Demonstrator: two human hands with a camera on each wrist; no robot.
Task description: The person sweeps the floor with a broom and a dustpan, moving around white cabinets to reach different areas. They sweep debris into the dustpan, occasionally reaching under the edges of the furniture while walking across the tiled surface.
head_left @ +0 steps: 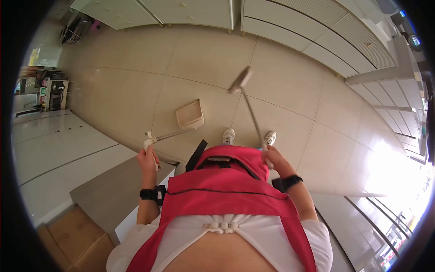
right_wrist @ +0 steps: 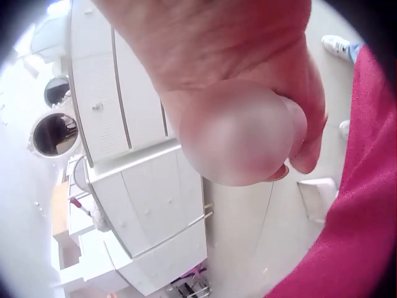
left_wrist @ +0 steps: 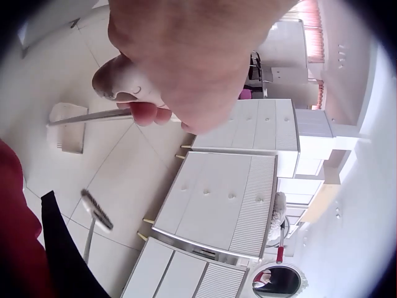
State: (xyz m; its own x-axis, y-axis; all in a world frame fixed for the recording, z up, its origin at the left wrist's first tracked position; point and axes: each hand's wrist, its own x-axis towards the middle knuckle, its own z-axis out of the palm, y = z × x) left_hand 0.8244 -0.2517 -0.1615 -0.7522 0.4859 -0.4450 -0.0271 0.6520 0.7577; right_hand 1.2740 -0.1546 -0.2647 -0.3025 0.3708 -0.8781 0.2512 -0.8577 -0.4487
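My left hand (head_left: 147, 158) grips the white handle of a long-handled dustpan, whose pan (head_left: 189, 114) lies low over the tiled floor at front left. In the left wrist view the handle's rounded end (left_wrist: 121, 81) sticks out of the fist above the thin metal pole (left_wrist: 93, 117). My right hand (head_left: 273, 158) holds the end of a broom stick (head_left: 253, 115). The broom head (head_left: 240, 80), with dark bristles, is out ahead on the floor, to the right of the pan. Seen from the right wrist, the stick's pale round end (right_wrist: 239, 133) fills the grip.
White cabinets (head_left: 290, 25) line the far side, and more drawers (head_left: 385, 97) stand at right. A grey-topped bench (head_left: 118, 190) and a cardboard box (head_left: 74, 235) are close on the left. Two shoes (head_left: 229, 135) stand on the floor below the red apron (head_left: 226, 190).
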